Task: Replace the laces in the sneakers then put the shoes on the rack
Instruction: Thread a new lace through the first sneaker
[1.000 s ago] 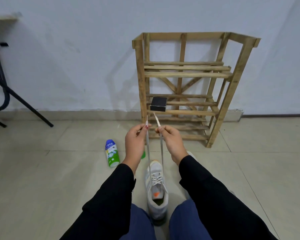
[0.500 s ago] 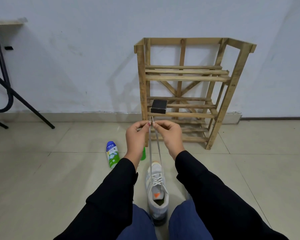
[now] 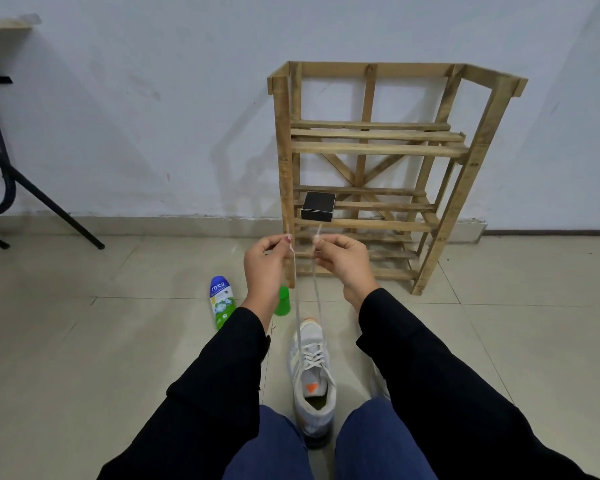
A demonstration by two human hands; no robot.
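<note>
Left hand (image 3: 265, 268) is half-covering a green cup (image 3: 284, 304); it and right hand (image 3: 343, 261) are pinching lace ends (image 3: 316, 299) over the sneaker (image 3: 314, 375).

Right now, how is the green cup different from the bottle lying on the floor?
The bottle lies on its side; the green cup stands up. The bottle is blue, white and green with a label; the green cup is plain green. The bottle is in plain view; the green cup is partly hidden behind the left hand. Both sit on the tiled floor, left of the sneaker.
</note>
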